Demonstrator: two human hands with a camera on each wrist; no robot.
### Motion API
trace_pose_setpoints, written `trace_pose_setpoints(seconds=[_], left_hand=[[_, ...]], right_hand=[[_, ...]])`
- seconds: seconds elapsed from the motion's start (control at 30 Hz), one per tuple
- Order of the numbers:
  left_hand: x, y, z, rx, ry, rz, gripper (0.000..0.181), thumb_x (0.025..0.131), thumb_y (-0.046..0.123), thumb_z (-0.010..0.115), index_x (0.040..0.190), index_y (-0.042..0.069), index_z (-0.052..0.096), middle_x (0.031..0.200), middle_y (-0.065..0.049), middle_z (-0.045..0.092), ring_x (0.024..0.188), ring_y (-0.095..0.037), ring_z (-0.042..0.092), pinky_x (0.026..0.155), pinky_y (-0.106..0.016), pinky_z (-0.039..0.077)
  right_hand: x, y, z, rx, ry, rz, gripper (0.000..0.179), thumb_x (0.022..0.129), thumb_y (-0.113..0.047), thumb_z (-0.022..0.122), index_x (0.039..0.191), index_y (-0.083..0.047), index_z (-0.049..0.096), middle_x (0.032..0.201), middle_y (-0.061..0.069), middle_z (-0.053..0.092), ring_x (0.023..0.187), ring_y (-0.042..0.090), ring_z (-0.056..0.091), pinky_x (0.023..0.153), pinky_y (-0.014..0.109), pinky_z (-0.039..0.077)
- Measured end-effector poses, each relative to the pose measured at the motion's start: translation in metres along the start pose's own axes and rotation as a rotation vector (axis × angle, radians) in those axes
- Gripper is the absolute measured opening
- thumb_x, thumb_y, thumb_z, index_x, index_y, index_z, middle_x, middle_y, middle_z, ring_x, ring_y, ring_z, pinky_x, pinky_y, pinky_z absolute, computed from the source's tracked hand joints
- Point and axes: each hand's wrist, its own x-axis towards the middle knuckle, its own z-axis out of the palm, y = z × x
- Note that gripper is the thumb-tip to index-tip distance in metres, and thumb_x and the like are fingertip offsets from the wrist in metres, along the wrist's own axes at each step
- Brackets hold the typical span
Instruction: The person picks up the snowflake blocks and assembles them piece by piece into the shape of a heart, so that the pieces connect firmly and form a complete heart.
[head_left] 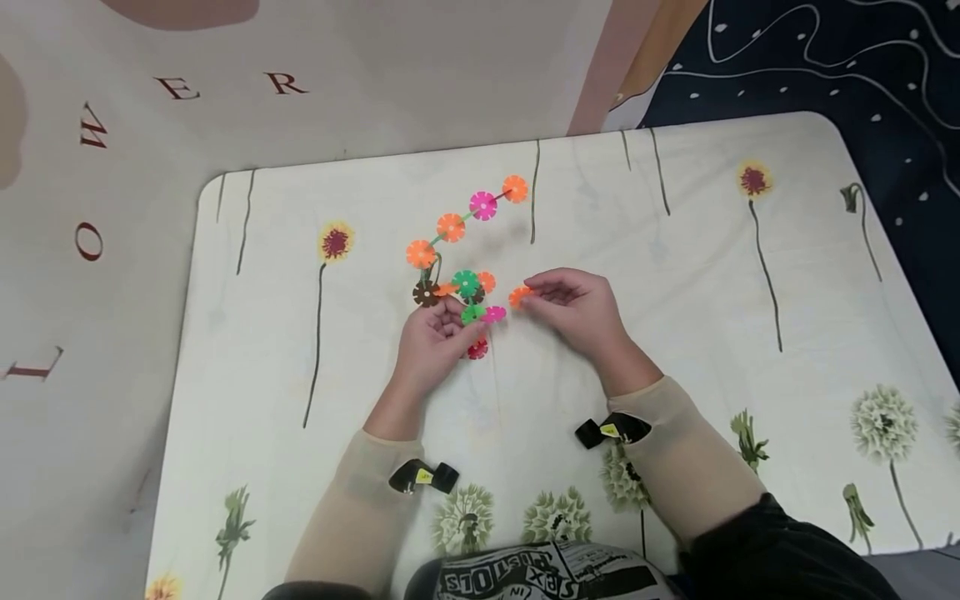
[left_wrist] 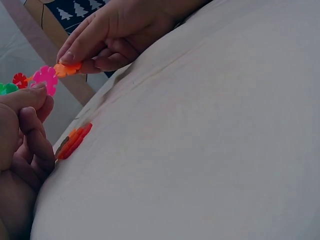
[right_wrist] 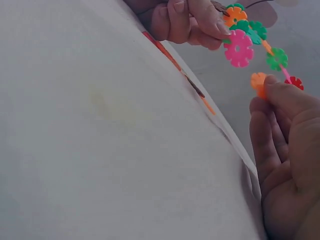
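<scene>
Near the middle of the table, my left hand (head_left: 431,343) holds a chain of linked plastic snowflake discs (head_left: 451,227), pinching it by a green disc (head_left: 473,314). A pink disc (head_left: 493,314) sticks out from that green one toward the right. My right hand (head_left: 581,310) pinches a single orange snowflake disc (head_left: 517,297) between thumb and fingertips. In the left wrist view the orange disc (left_wrist: 67,69) is right beside the pink disc (left_wrist: 46,77); the right wrist view shows a gap between them. A red disc (head_left: 477,347) shows below my left thumb.
A white tablecloth (head_left: 675,275) printed with flowers covers the table. Behind it rises a pale wall (head_left: 420,75) with letters, and a dark patterned surface (head_left: 847,83) lies at the far right. Each wrist wears a small black camera (head_left: 442,477).
</scene>
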Motion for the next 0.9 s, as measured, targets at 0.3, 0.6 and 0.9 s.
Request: trace_pose_setpoints(seconds=[0.3, 0.6, 0.9], left_hand=[[-0.0003, 0.0031, 0.0012, 0.015, 0.036, 0.000, 0.026, 0.092, 0.007, 0.085, 0.094, 0.000, 0.060, 0.075, -0.004, 0.053, 0.058, -0.011, 0.045, 0.051, -0.018, 0.038], [0.0002, 0.0027, 0.0025, 0.021, 0.027, 0.024, 0.024, 0.092, 0.004, 0.085, 0.091, 0.002, 0.061, 0.073, -0.004, 0.053, 0.057, -0.011, 0.044, 0.050, -0.018, 0.036], [-0.0010, 0.0016, 0.0026, 0.048, 0.018, 0.032, 0.023, 0.091, 0.004, 0.085, 0.089, 0.002, 0.062, 0.072, -0.005, 0.056, 0.057, -0.012, 0.045, 0.050, -0.019, 0.036]], right_hand=[[-0.0014, -0.0041, -0.0004, 0.066, -0.071, 0.036, 0.017, 0.085, 0.006, 0.086, 0.098, 0.005, 0.076, 0.090, 0.012, 0.076, 0.076, 0.019, 0.074, 0.069, 0.028, 0.062], [-0.0017, -0.0058, -0.0012, 0.127, -0.125, 0.075, 0.017, 0.087, 0.008, 0.083, 0.098, 0.006, 0.071, 0.089, 0.013, 0.074, 0.075, 0.020, 0.074, 0.070, 0.029, 0.063], [-0.0005, -0.0051, 0.0001, 0.122, -0.203, 0.042, 0.025, 0.086, 0.012, 0.082, 0.108, 0.010, 0.072, 0.095, 0.016, 0.073, 0.079, 0.021, 0.075, 0.074, 0.030, 0.064]])
